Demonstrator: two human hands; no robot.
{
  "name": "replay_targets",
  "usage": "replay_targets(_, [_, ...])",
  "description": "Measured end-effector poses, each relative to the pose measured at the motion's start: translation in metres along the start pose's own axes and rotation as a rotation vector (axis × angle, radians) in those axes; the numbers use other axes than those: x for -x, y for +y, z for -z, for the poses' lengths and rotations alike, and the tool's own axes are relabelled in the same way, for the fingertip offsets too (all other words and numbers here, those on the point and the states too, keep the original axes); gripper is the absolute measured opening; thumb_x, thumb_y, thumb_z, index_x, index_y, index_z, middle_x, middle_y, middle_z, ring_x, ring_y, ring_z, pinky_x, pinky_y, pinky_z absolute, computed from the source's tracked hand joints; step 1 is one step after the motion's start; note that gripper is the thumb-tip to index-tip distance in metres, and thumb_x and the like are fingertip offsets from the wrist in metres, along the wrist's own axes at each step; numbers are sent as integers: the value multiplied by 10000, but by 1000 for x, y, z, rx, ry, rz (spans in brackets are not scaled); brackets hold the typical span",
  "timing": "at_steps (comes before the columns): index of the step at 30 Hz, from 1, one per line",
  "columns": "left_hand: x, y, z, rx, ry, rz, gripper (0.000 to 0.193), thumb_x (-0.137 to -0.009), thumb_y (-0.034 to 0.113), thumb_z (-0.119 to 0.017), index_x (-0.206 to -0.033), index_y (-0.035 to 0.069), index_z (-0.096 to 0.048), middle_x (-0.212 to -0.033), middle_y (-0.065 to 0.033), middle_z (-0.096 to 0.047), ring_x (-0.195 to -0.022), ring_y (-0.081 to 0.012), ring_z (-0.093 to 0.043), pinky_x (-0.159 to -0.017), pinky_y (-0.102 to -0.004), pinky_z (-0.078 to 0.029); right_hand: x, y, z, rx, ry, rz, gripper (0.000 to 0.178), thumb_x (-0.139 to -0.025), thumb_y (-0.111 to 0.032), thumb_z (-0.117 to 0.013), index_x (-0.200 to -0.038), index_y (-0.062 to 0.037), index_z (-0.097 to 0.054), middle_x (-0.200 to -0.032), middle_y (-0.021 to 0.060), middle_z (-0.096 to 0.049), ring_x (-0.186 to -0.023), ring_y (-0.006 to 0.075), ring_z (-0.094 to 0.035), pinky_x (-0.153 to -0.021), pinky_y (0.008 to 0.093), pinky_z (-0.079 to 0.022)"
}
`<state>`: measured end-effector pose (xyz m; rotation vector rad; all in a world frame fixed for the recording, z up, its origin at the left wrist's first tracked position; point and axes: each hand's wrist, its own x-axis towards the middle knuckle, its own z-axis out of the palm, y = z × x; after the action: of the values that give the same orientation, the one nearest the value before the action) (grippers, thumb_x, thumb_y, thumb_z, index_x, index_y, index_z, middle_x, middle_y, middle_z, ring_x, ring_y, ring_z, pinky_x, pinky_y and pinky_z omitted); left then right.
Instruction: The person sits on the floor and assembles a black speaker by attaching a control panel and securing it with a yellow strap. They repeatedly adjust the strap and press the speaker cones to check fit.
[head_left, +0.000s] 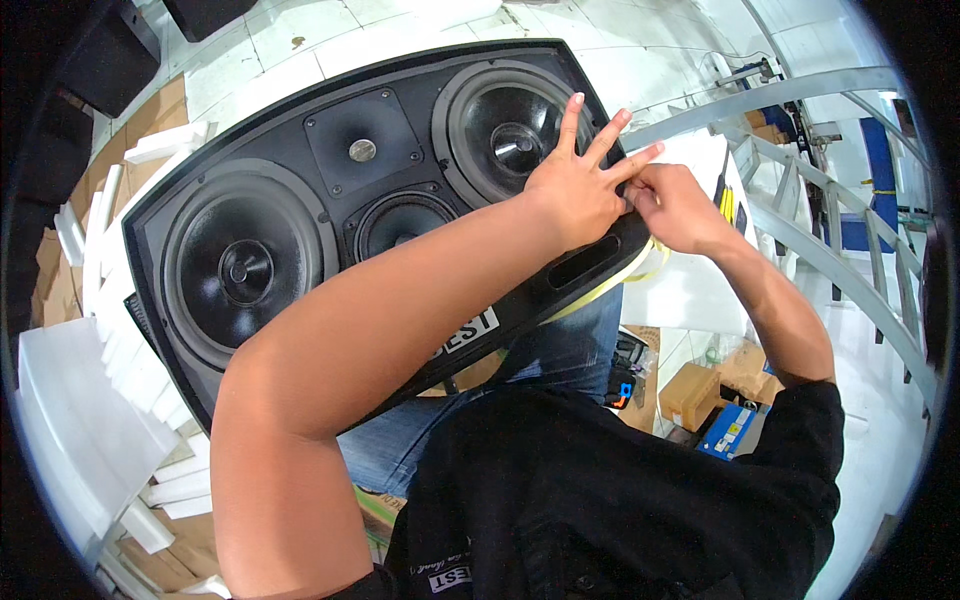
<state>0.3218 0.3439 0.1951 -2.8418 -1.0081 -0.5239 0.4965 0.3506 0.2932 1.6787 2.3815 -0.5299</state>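
A black speaker cabinet (pixel 325 228) lies face up before me, tilted, its lower side over my jeans. Two large woofers, the left woofer (pixel 178 262) and the right woofer (pixel 470 150), flank a square horn tweeter (pixel 330 140) and a smaller round driver (pixel 372 222). My left arm crosses over the front. At the right end, my left hand (pixel 572 198) has three fingers spread, while its thumb and forefinger meet near the cabinet edge. My right hand (pixel 680 208) is closed there, pinching; what both hold is hidden. A pale yellow strip (pixel 598 290) trails below them along the edge.
A white table (pixel 700 290) stands at right, with yellow-and-black tools (pixel 727 205) on it. Beyond is a grey metal ladder (pixel 840 265). Cardboard boxes (pixel 690 395) and a blue box (pixel 728 430) sit lower right. White foam strips (pixel 125 370) are stacked at left.
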Motion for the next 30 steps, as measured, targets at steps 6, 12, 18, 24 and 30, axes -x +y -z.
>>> replay_targets(6, [5,-2,10,96,-97,37,403,-1045,468,-429,-1408,467,-606,-1734,0,-144,-1581,-433,-79,-1122,-842,-43,23,-14,50,-290,204,98,176,-978,-155,-631,-989,12,-686,-807,70,-666,-772,155,-618,-721,312,-486])
replay_targets(12, [-10,-21,5,146,-2,-82,384,-959,424,-603,-1338,419,-666,-1727,-15,-169,-1572,-431,-132,-1119,-839,-78,73,49,-4,-714,349,-96,201,-997,-205,-661,-1004,-7,-689,-829,-16,-627,-770,78,-571,-716,258,-456])
replay_targets(18, [-13,-16,7,349,-12,-33,319,-936,275,-654,-1243,268,-740,-1712,-124,-182,-1530,-532,-168,-1120,-826,-154,99,99,-75,-1322,572,-177,176,-972,-122,-676,-1052,34,-666,-952,59,-639,-765,168,-592,-715,317,-490])
replay_targets(24, [-34,9,15,676,-176,267,218,-939,183,-681,-1121,116,-780,-1673,-204,-255,-1508,-603,-104,-1140,-804,-114,78,115,-101,-1519,556,-139,141,-979,-65,-654,-1070,41,-667,-931,60,-644,-769,160,-601,-701,317,-506])
replay_targets(30, [-45,22,17,676,-176,379,184,-933,204,-704,-1029,64,-775,-1645,-228,-313,-1516,-584,-120,-1157,-776,-104,55,123,-100,-1583,513,-104,142,-974,-58,-648,-1061,52,-673,-877,62,-643,-716,155,-623,-669,282,-497])
